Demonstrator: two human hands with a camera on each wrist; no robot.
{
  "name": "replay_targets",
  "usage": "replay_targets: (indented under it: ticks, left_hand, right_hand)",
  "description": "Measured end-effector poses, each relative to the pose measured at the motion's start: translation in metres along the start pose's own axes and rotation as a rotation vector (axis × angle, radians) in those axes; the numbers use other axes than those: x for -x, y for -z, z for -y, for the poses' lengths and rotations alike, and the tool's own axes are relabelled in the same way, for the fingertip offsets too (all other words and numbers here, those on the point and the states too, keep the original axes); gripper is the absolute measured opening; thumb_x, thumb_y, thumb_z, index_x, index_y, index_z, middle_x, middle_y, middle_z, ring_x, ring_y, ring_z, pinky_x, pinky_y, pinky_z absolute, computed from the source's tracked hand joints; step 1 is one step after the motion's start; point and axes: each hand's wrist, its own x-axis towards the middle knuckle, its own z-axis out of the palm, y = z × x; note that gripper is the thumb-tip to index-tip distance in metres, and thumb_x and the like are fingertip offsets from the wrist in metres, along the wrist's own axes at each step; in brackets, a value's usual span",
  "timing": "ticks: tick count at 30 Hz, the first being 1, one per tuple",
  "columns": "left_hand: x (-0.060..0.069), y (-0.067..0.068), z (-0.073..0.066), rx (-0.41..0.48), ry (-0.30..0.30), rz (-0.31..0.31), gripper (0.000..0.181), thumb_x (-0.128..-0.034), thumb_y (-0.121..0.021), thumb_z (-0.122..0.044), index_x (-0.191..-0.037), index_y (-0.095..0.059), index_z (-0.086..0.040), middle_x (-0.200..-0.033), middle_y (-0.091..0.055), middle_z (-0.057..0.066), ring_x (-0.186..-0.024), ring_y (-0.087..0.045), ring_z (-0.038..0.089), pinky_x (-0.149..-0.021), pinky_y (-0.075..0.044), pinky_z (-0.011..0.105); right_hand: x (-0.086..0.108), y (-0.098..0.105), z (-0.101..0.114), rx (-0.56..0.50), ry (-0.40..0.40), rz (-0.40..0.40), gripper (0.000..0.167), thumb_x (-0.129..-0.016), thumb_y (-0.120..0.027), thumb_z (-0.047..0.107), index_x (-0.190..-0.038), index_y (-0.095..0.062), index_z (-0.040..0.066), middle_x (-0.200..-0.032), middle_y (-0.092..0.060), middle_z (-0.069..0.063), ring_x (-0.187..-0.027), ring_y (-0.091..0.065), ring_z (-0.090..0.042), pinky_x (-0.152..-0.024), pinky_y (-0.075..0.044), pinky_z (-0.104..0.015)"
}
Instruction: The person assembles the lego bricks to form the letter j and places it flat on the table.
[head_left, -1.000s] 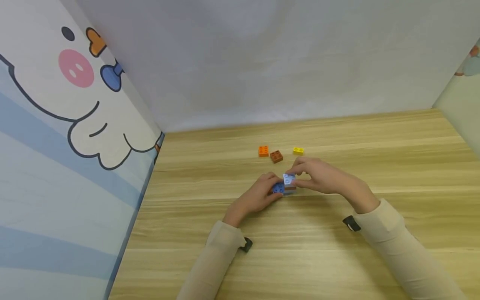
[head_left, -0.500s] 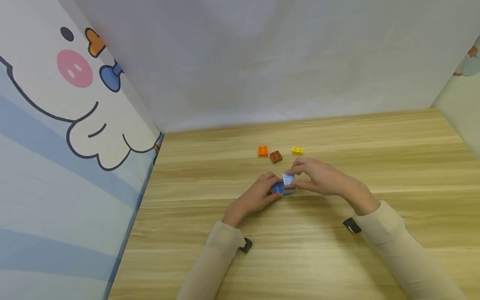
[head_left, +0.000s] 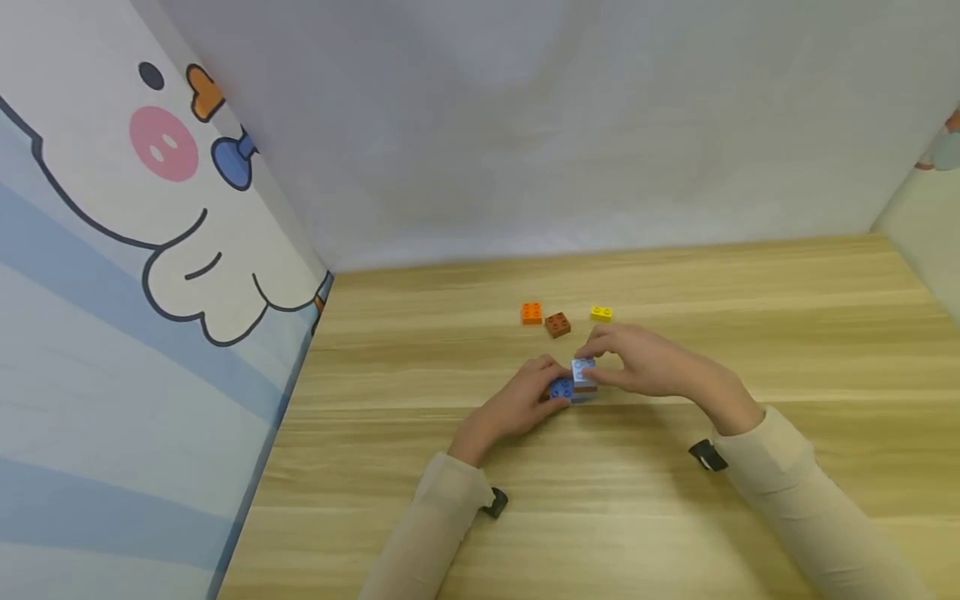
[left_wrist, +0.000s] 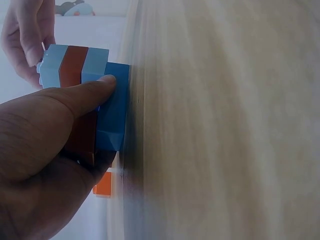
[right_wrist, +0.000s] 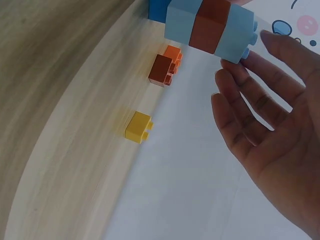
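My left hand (head_left: 521, 400) pinches a built block of toy bricks low on the table, its thumb (left_wrist: 107, 80) against the side. A blue brick (left_wrist: 111, 117) forms the base, its studs showing beside the tower in the head view. The tower has a brown layer (right_wrist: 210, 25) between light blue bricks (head_left: 582, 369). Another brown brick (left_wrist: 86, 135) shows below the left thumb; how it joins is partly hidden. My right hand (head_left: 648, 360) is at the tower's top, fingers loosely bent. In the right wrist view its thumb stands apart from the studs, fingertips close to the top brick.
Behind the hands on the wooden table (head_left: 405, 333) lie an orange brick (head_left: 532, 313), a loose brown brick (head_left: 558, 325) and a small yellow brick (head_left: 602, 312). A pale wall (head_left: 570, 150) rises at the back, and a cartoon-printed panel (head_left: 97, 333) stands on the left.
The head view has shifted slightly, so everything sits a little lower. My right thumb now overlaps the top brick more; the left hand keeps its hold on the bricks.
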Motion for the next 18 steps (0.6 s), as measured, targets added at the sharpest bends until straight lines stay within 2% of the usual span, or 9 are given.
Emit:
replay_targets:
  ticks: [4, 10, 18]
  left_hand:
    - [0.000, 0.000, 0.000, -0.002, -0.005, -0.003, 0.040, -0.1043, -0.060, -0.024, -0.140, -0.057, -0.005, -0.127, -0.059, 0.009, -0.102, -0.049, 0.015, -0.086, -0.042, 0.021]
    - [0.001, -0.002, -0.001, -0.008, 0.003, 0.000, 0.040, -0.1040, -0.060, -0.024, -0.139, -0.058, -0.005, -0.126, -0.059, 0.008, -0.101, -0.049, 0.013, -0.086, -0.042, 0.021]
    - [0.000, -0.001, 0.002, -0.015, 0.000, -0.003, 0.039, -0.1042, -0.060, -0.025, -0.138, -0.058, -0.006, -0.127, -0.059, 0.008, -0.103, -0.050, 0.014, -0.087, -0.042, 0.021]
  right_hand:
    - [-0.006, 0.003, -0.001, -0.010, 0.006, -0.027, 0.025, -0.104, -0.060, 0.023, -0.119, -0.075, 0.009, -0.112, -0.071, -0.003, -0.103, -0.067, -0.022, -0.091, -0.055, -0.049]
    - [-0.017, 0.003, -0.007, -0.021, -0.004, -0.061, 0.025, -0.104, -0.061, 0.020, -0.119, -0.074, 0.006, -0.111, -0.072, -0.007, -0.103, -0.068, -0.024, -0.092, -0.055, -0.050]
    - [-0.036, 0.002, -0.020, 0.037, -0.027, -0.089, 0.027, -0.103, -0.062, 0.020, -0.121, -0.073, 0.004, -0.116, -0.071, -0.014, -0.105, -0.068, -0.028, -0.092, -0.055, -0.050]
